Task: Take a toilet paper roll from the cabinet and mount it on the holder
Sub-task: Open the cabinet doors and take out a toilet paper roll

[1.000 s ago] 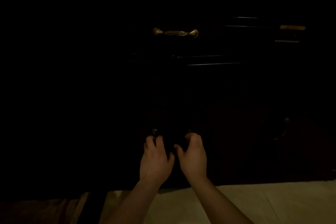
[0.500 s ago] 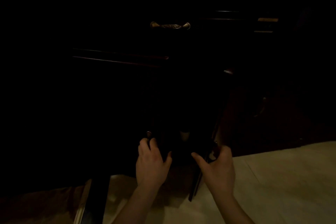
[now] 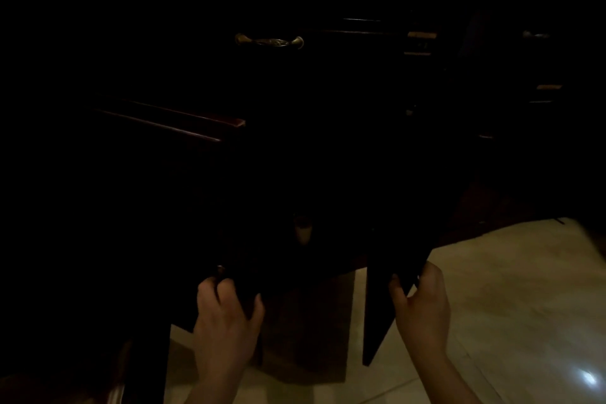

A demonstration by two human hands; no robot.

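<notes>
Cabinet (image 3: 295,147), dark wood, both lower doors swung open. Left hand (image 3: 226,315) grips left door (image 3: 196,272) edge; right hand (image 3: 421,302) grips right door (image 3: 380,305) edge. Toilet paper roll: not discernible; presumably inside, ahead between both hands; its axis and heading cannot be told.

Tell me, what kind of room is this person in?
Hard to say in this dim light; probably a bathroom or kitchen at home. A dark wooden cabinet with a brass drawer handle stands on a pale tiled floor, and each hand, left and right, grips a cabinet door.
</notes>
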